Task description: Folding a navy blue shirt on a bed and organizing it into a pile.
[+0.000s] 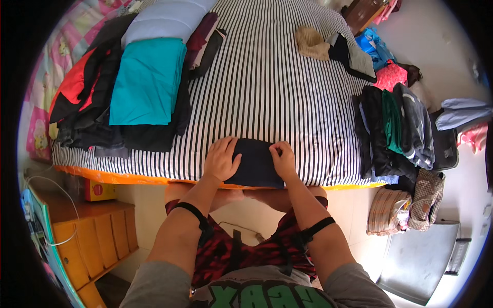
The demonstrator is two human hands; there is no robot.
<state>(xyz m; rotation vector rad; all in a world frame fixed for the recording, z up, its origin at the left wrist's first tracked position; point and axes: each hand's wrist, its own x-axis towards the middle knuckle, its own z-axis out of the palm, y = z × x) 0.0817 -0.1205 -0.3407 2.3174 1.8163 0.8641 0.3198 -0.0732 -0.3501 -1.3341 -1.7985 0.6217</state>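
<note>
A folded dark navy cloth (pixel 255 163), probably a garment, lies flat at the near edge of the bed, on the black-and-white striped sheet (pixel 269 96). Along its left side rests my left hand (pixel 222 159), palm down, with the thumb spread onto the fabric. My right hand (pixel 284 158) is curled at the upper right corner, thumb and forefinger pinching the cloth's edge. What lies beneath the fingers is hidden.
Folded clothes with a teal piece (pixel 148 82) on top are stacked at left, beside a pale blue quilted item (pixel 165 17). Dark folded garments (pixel 393 131) line the right edge. Farther back lies a beige knitted item (pixel 311 43). A wooden cabinet (pixel 92 238) stands at lower left.
</note>
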